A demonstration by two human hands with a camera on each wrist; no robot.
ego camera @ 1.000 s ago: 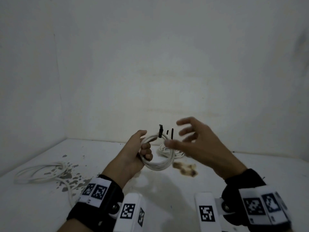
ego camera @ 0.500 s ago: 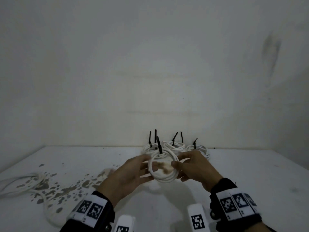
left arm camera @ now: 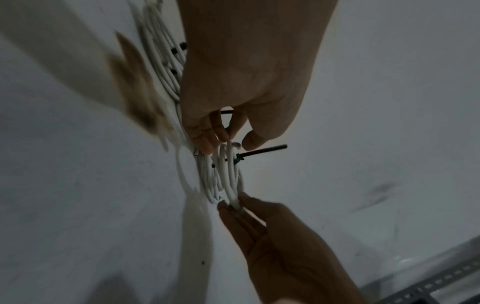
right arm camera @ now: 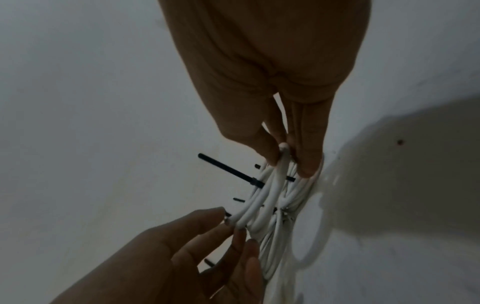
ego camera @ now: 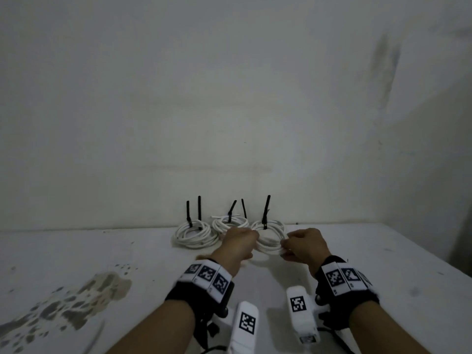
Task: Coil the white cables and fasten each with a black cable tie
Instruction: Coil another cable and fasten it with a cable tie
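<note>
Both hands — left hand (ego camera: 236,242), right hand (ego camera: 305,245) — pinch opposite sides of a tied cable coil (ego camera: 270,241), just beside the wall (ego camera: 229,111).

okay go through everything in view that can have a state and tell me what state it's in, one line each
held coil: tied, gripped on both sides.
cable tie: fastened, tail sticking up.
left coil: tied, lying on the table.
middle coil: tied, lying by the wall.
left hand: pinching the coil.
right hand: pinching the coil.
</note>
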